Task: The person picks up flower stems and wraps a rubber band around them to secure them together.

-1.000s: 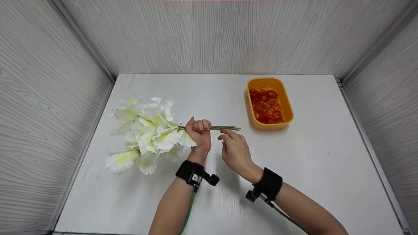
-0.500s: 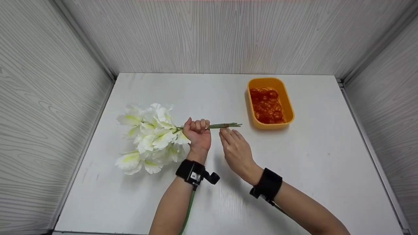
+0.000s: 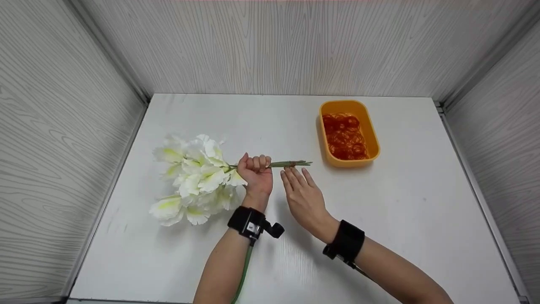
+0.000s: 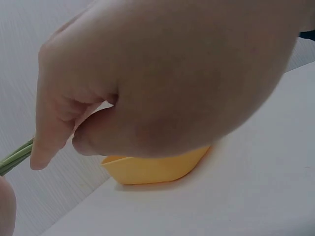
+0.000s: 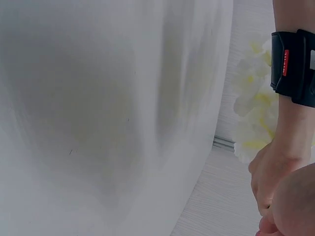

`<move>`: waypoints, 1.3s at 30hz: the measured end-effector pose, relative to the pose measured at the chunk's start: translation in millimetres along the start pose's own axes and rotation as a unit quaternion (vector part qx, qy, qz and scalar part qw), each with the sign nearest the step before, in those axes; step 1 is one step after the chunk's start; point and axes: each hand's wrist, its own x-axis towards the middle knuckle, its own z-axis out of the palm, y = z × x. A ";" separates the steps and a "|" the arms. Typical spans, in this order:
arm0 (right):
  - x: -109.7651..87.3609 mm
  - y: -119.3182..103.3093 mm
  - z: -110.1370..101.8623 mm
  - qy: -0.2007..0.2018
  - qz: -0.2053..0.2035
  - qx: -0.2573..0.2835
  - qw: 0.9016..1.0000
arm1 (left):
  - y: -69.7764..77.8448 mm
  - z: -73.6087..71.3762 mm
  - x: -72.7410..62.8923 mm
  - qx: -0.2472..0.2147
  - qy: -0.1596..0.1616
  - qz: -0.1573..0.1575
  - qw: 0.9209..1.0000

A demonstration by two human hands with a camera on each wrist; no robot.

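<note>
My left hand (image 3: 256, 179) grips a bunch of white artificial flowers (image 3: 194, 177) by its green stems (image 3: 278, 164), in the head view. The blooms spread out to the left and the stem ends stick out to the right of the fist. Around the stems, near their ends, sits a thin reddish-brown band (image 3: 292, 163). My right hand (image 3: 306, 200) has its fingers straight and side by side, with the fingertips at the stems just below the band. Its thumb is hidden. In the left wrist view, the stems (image 4: 15, 158) come out past my left fingers.
A yellow-orange tub (image 3: 373, 141) holding many red-orange rubber bands (image 3: 344, 137) stands behind and to the right of the hands. The white table (image 3: 400, 236) is bounded by grey wood-patterned panels (image 3: 270, 50) at the back and both sides.
The right fingers have gone from bent to straight at the stems. The bunch has turned slightly and its blooms have shifted a little to the right. The tub has stayed still.
</note>
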 end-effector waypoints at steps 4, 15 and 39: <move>-0.9 0.3 -1.0 -0.051 -0.007 -0.019 0.999 | 0.1 -2.5 1.3 -0.004 0.007 0.006 1.000; 0.8 7.4 -0.1 0.019 -0.023 0.077 0.997 | 5.3 -8.8 3.7 -0.010 0.035 0.008 0.999; -2.3 47.8 22.0 0.029 0.050 0.139 0.989 | 23.3 -21.1 16.0 0.117 0.106 -0.037 0.987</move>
